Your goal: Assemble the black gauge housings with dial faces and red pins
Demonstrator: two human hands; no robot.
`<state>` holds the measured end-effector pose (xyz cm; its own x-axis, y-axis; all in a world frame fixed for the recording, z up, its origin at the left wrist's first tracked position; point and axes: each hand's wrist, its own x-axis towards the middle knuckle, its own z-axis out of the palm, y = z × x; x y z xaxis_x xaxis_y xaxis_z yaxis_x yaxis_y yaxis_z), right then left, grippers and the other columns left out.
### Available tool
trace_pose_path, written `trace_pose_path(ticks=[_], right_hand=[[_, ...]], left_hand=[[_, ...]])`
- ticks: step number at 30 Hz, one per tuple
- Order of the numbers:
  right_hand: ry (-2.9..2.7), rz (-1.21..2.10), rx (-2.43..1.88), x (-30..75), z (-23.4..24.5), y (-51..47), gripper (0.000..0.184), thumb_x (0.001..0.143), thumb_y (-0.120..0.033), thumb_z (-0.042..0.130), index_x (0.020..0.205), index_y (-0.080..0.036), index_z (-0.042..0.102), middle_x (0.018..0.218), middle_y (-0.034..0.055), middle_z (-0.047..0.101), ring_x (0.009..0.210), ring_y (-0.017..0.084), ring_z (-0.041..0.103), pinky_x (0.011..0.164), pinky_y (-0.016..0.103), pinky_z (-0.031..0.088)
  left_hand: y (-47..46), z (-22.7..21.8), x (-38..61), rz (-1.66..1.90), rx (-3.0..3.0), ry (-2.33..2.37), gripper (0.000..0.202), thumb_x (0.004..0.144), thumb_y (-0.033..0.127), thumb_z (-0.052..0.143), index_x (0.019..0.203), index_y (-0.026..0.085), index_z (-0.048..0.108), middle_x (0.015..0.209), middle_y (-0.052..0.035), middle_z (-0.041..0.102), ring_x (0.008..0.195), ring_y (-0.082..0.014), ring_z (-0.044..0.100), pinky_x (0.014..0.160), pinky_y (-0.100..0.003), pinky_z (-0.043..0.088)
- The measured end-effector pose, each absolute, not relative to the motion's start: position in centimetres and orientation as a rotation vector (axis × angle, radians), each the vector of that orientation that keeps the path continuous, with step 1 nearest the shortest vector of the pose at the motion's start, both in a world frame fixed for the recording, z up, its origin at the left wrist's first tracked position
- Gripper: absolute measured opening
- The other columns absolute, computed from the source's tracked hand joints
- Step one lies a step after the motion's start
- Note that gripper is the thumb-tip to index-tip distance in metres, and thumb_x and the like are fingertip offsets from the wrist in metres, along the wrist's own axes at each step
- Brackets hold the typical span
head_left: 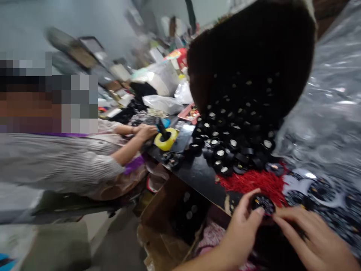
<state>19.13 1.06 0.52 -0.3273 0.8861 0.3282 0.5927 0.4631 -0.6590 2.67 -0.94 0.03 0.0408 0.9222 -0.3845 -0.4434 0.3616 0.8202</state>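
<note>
My left hand pinches a small round black dial with pale markings between thumb and fingers, its face tilted up. At the dial's right edge are the bent fingertips of my right hand, thumb and forefinger close together on the rim. A bit of red shows along the lower edge; what it is I cannot make out. Just beyond my hands lies a heap of thin red strips. Beside my right hand, flat printed black dial faces are spread in white and black sheets.
A large dark container lies tipped, with many black round cases spilling from it. Clear plastic sheeting covers the right side. At left a co-worker's hands are near a yellow tape roll. An open cardboard box stands below the table edge.
</note>
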Motion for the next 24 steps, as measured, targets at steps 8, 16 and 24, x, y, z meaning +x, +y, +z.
trace_pose_path(ticks=[8, 16, 24], right_hand=[[-2.096, 0.705, -1.483, 17.9, 3.0, 2.0, 0.016, 0.097, -0.02, 0.05, 0.086, -0.02, 0.061, 0.082, 0.0027, 0.064, 0.076, 0.019, 0.055, 0.074, 0.035, 0.036], [-1.972, 0.931, -1.472, 18.0, 3.7, 1.9, 0.017, 0.094, -0.018, 0.054, 0.078, -0.02, 0.059, 0.077, -0.0003, 0.063, 0.073, 0.016, 0.054, 0.074, 0.034, 0.036], [-1.959, 0.939, -1.503, 18.2, 3.9, 1.7, 0.018, 0.094, -0.018, 0.056, 0.076, -0.021, 0.06, 0.077, -0.0011, 0.064, 0.073, 0.017, 0.056, 0.075, 0.034, 0.037]], left_hand=[[0.2, 0.0, 3.1, 0.992, 0.692, 1.144, 0.028, 0.091, 0.03, 0.06, 0.119, 0.026, 0.063, 0.125, -0.0036, 0.067, 0.122, -0.0241, 0.059, 0.109, -0.04, 0.042], [0.1, 1.2, 2.7, 0.964, 0.753, 1.175, 0.027, 0.089, 0.027, 0.061, 0.115, 0.022, 0.061, 0.122, -0.0049, 0.068, 0.116, -0.0212, 0.062, 0.106, -0.037, 0.044], [-0.2, 0.5, 2.9, 0.971, 0.804, 1.17, 0.028, 0.09, 0.03, 0.06, 0.117, 0.022, 0.06, 0.125, -0.0057, 0.067, 0.12, -0.0222, 0.06, 0.106, -0.036, 0.044]])
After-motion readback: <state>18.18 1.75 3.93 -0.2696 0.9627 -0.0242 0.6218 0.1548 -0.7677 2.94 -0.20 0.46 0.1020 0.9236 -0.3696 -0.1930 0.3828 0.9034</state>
